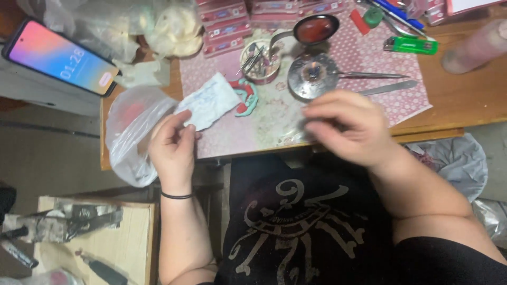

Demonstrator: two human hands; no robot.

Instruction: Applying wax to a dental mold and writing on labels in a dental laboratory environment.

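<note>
Nearest, the left hand [171, 145] pinches a white packet [207, 101] left of the burner [312, 75], the blurred right hand [346, 126], grip unclear, hovers just before it; a steady hold looks needed.

Single head-worn view, looking steeply down from above the seated person's lap onto the near edge of the wooden table [465, 100]. The table fills the upper frame at close, arm's-length range; below its edge lie the person's dark shirt and forearms, left of it the floor and a low bench.
</note>
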